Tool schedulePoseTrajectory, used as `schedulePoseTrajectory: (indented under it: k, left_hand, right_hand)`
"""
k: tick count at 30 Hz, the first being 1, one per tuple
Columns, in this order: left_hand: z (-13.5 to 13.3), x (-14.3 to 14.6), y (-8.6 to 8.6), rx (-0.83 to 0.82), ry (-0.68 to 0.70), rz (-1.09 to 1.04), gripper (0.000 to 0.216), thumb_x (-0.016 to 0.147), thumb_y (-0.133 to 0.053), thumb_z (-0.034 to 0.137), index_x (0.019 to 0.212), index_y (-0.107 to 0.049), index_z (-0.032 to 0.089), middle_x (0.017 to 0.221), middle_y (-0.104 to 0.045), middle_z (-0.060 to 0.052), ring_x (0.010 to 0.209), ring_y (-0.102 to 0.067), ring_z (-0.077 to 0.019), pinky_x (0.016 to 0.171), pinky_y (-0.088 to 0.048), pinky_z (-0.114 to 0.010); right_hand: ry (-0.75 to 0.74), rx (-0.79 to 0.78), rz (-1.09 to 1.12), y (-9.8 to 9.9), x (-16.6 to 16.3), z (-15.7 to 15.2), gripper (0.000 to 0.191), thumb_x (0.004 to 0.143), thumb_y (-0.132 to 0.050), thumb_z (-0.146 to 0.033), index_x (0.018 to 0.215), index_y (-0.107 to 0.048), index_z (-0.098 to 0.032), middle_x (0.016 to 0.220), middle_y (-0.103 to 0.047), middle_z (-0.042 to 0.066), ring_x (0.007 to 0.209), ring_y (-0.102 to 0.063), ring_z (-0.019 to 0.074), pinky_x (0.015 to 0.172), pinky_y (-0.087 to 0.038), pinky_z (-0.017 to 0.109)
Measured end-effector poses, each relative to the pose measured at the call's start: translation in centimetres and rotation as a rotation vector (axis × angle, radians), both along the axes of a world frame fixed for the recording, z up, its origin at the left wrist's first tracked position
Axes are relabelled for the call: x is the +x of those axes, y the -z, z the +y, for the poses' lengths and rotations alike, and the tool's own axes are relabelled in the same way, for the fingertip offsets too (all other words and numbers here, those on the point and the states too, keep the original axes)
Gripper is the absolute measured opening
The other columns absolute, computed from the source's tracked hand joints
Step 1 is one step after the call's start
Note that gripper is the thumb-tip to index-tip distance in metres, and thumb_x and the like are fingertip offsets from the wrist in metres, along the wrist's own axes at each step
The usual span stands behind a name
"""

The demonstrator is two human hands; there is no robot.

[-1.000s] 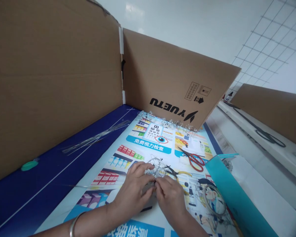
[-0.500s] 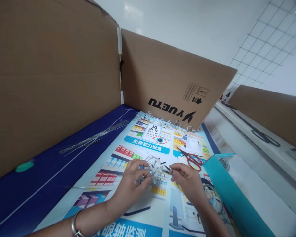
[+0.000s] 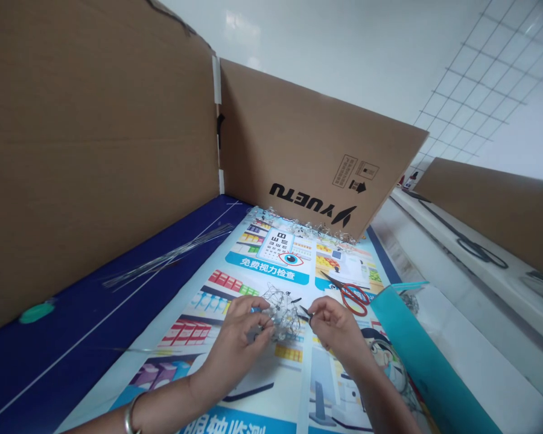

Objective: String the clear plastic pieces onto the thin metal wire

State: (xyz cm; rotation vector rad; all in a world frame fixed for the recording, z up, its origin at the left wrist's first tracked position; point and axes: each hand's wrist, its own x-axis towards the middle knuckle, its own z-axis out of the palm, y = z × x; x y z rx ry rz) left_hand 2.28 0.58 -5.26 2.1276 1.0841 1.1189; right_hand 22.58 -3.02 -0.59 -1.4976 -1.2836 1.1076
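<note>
My left hand (image 3: 239, 337) is closed around a small ball-shaped cage of thin silver wire (image 3: 280, 313), holding it just above a printed poster (image 3: 271, 265). My right hand (image 3: 337, 325) is closed on small black-tipped pliers (image 3: 304, 311), whose tips point at the right side of the wire ball. A metal bangle (image 3: 131, 413) sits on my left wrist.
Red-handled scissors (image 3: 355, 295) lie on the poster beyond my right hand. A bundle of straight wires (image 3: 167, 258) rests on the blue surface at left. Cardboard walls (image 3: 95, 138) stand at left and back. A teal folder (image 3: 416, 355) lies at right. Wire scraps (image 3: 312, 228) line the back wall.
My hands were together over the wire piece; my right hand has drawn away to the right holding the pliers, while the left has lifted the wire ball slightly.
</note>
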Motion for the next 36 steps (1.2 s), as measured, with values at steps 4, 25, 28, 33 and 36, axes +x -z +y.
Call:
schedulePoseTrajectory:
  k: [4,25,28,33,36]
  left_hand:
    - [0.0,0.0,-0.2,-0.003,0.000,-0.001,0.012,0.077,-0.055,0.014,0.071,-0.063,0.021,0.102,-0.055,-0.005,0.102,-0.045,-0.0246,0.088,-0.040,-0.044]
    - [-0.1,0.0,0.0,-0.069,-0.037,-0.023,0.010,0.077,-0.057,0.018,0.070,-0.063,0.022,0.101,-0.056,-0.005,0.102,-0.048,-0.0236,0.088,-0.041,-0.043]
    - [0.1,0.0,0.2,-0.096,-0.048,-0.037,0.009,0.078,-0.057,0.020,0.071,-0.063,0.021,0.102,-0.056,-0.005,0.102,-0.049,-0.0235,0.089,-0.041,-0.043]
    - [0.1,0.0,0.2,-0.105,-0.052,-0.050,0.009,0.077,-0.057,0.020,0.071,-0.064,0.021,0.102,-0.058,-0.005,0.102,-0.050,-0.0233,0.089,-0.042,-0.043]
    - [0.1,0.0,0.0,-0.117,-0.056,-0.050,0.009,0.077,-0.058,0.020,0.070,-0.064,0.021,0.102,-0.058,-0.005,0.102,-0.050,-0.0234,0.089,-0.042,-0.043]
  right_hand:
    - [0.030,-0.018,0.019,-0.5,0.0,-0.1,0.007,0.068,-0.051,-0.018,0.069,-0.057,-0.016,0.046,-0.042,-0.008,0.040,-0.035,0.0055,0.040,-0.027,0.018]
    - [0.038,0.158,-0.320,0.5,-0.6,-0.4,0.017,0.076,-0.056,-0.020,0.090,-0.066,-0.021,0.078,-0.066,0.002,0.067,-0.061,0.0150,0.059,-0.049,0.024]
    - [-0.013,0.245,-0.421,0.3,-0.6,-0.3,0.015,0.075,-0.055,-0.014,0.075,-0.068,-0.021,0.074,-0.066,0.000,0.070,-0.060,0.0144,0.065,-0.047,0.023]
    - [-0.056,0.338,-0.429,0.2,-0.4,-0.1,0.016,0.075,-0.056,-0.012,0.072,-0.069,-0.021,0.077,-0.065,0.001,0.074,-0.060,0.0150,0.068,-0.046,0.024]
    - [-0.054,0.341,-0.436,0.2,-0.6,-0.2,0.016,0.076,-0.057,-0.013,0.075,-0.071,-0.022,0.080,-0.064,0.002,0.077,-0.061,0.0152,0.070,-0.047,0.025]
